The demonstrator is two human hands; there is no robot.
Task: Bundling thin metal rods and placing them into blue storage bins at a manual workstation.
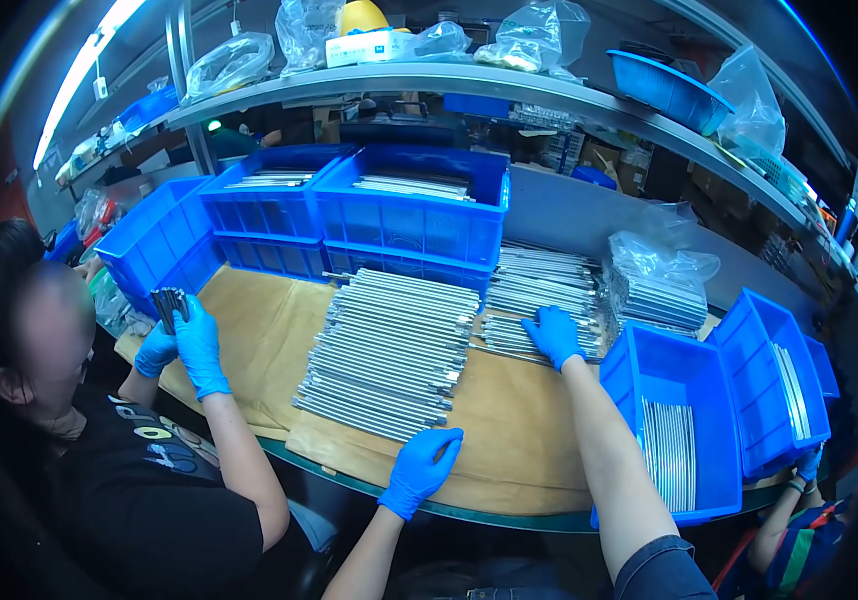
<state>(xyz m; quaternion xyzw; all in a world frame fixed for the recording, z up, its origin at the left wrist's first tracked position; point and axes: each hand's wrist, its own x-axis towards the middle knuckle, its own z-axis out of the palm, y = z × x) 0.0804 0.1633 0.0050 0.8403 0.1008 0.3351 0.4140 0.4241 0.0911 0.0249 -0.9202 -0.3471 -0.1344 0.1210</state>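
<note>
My left hand, in a blue glove, hovers at the near edge of the table with its fingers loosely bent and nothing visible in them. Just beyond it lies a wide row of thin silvery metal rods, side by side on brown paper. My right hand, also gloved in blue, rests on a second group of metal rods farther right. Its fingers are spread over the rods, and their tips are partly hidden. A plastic-wrapped stack of rods stands to the right of that hand.
Blue bins of rods line the back left. Another blue bin with rods stands at right, beside a tilted one. At left, a co-worker in blue gloves holds a bundle of rods. A shelf crosses overhead.
</note>
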